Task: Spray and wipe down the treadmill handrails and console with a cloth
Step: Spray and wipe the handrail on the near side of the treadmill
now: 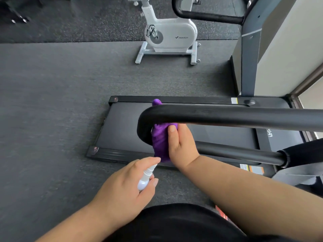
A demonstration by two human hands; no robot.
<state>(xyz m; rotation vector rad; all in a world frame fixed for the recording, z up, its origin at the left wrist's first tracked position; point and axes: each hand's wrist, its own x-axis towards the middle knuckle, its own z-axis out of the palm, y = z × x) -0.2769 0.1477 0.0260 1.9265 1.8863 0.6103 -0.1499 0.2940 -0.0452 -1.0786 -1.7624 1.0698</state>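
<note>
A black treadmill handrail (pixel 227 117) curves across the middle of the view, bending down at its left end. My right hand (pixel 181 147) grips a purple cloth (pixel 160 144) just under that bend, with the cloth against the curved end of the rail and a bit of cloth (pixel 156 102) showing above the bar. My left hand (pixel 127 186) holds a small white spray bottle (pixel 146 178), index finger on its top, nozzle pointing toward the cloth. The treadmill deck and belt (pixel 122 130) lie below. The console is out of view.
A white exercise bike (pixel 170 35) stands on the grey mat beyond the treadmill. The treadmill's upright post (pixel 250 58) and another black handrail (pixel 206 16) rise at the upper right. A wall and window frame run along the right edge.
</note>
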